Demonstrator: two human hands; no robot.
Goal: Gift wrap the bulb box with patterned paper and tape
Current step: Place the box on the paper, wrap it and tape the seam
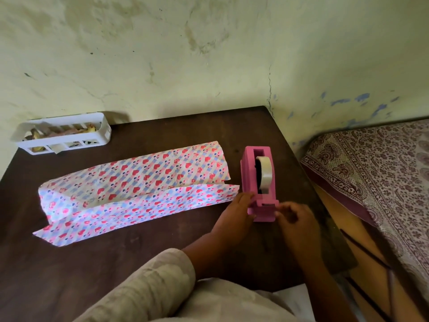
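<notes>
Heart-patterned wrapping paper [139,182] lies across the dark table, folded over a long shape that I take for the bulb box; the box itself is hidden. Its near flap lies loose and flat on the table. To the right of the paper stands a pink tape dispenser [258,180] with a roll of clear tape [264,173] in it. My left hand [234,217] grips the dispenser's near end from the left. My right hand [294,219] is at the cutter end, fingertips pinched at the tape's end.
A white plastic basket [62,135] with small scraps sits at the table's far left against the wall. The dark wooden table [162,240] ends at the right, where a bed with a patterned cloth [376,173] stands close by. The wall rises right behind the table.
</notes>
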